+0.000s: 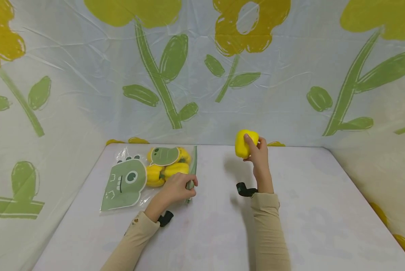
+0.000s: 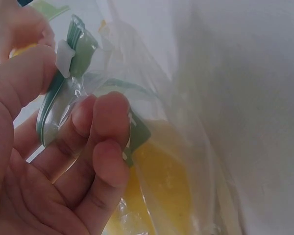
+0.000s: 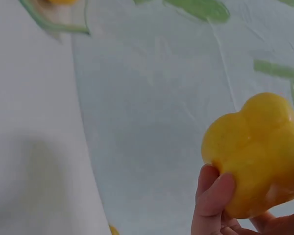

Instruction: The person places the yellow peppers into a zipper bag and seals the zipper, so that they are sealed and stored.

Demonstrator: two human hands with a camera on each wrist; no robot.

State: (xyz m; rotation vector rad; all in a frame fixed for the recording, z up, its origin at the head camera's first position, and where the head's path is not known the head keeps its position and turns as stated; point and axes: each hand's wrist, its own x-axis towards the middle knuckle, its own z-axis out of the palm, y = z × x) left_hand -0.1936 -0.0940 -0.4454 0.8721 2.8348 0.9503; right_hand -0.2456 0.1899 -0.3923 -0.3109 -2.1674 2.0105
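Note:
A yellow bell pepper (image 1: 242,147) is up off the table at the right, gripped between the thumb and fingers of my right hand (image 1: 260,158). Its lobed end fills much of the lower right in the right wrist view. On the left lies a clear zip bag (image 1: 125,184) with a green monster print, holding several yellow bell peppers (image 1: 176,169). My left hand (image 1: 176,187) holds the bag's green zip edge at its right side. In the left wrist view the thumb lies against a white slider (image 2: 65,58), with curled fingers around the plastic edge.
The white table (image 1: 307,210) meets a flower-printed sheet (image 1: 276,94) behind and at both sides. Black wrist-worn pieces (image 1: 245,189) stick out near both cuffs. The right hand's shadow falls on the table between the bag and the right arm.

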